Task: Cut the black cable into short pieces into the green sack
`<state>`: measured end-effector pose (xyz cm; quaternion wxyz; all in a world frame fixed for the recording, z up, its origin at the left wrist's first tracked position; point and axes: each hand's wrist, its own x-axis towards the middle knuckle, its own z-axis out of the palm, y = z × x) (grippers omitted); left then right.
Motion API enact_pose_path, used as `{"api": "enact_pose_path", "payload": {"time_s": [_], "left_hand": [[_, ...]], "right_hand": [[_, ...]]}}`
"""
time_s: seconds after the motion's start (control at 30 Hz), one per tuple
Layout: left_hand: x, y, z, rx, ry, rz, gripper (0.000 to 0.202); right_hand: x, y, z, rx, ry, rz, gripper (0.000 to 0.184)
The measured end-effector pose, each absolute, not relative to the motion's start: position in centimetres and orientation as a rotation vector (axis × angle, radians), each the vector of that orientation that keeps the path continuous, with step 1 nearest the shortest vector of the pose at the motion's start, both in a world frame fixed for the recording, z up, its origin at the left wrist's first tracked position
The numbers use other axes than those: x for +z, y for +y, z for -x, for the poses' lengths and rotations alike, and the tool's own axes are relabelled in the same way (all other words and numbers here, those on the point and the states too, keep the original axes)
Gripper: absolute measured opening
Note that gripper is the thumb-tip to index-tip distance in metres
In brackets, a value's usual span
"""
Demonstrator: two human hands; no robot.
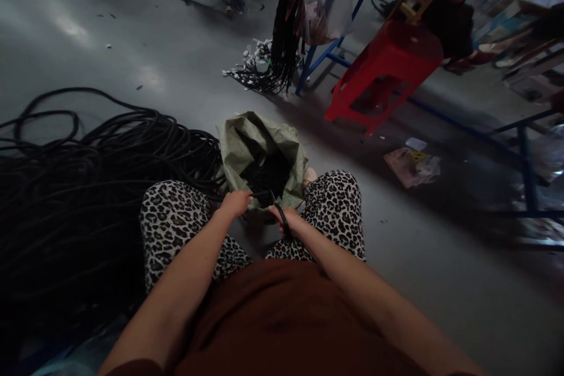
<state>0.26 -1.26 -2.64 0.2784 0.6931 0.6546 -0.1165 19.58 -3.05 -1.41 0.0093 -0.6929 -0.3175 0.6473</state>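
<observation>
My left hand is closed around a black cable, whose end sticks out to the right over the sack's near rim. My right hand grips a pair of scissors with dark handle loops. Their blades point up and away from me, beside the cable's end; whether they touch it is hard to make out. Below both hands, between my knees, stands an open greenish woven sack. Dark short pieces lie inside it, too dim to tell apart.
A large heap of black cable spreads over the floor on my left. Ahead hangs a bundle of dark wires with white ends, near a blue frame. A red stool and a plastic packet are to the right.
</observation>
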Motion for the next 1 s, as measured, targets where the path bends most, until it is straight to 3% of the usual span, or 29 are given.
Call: {"api": "enact_pose_path", "payload": {"time_s": [0.27,1.0], "left_hand": [[-2.7,-1.2,-0.1,-0.175,1.83,-1.887,0.035],[-2.9,-1.6,-0.5,-0.192,1.642,-1.912,0.034]], "right_hand": [[-1.4,-3.2,-19.4,2.187,-0.996,2.068,0.05],[0.2,-2.9,-19.3,2.249,-1.007,1.954,0.045]]}}
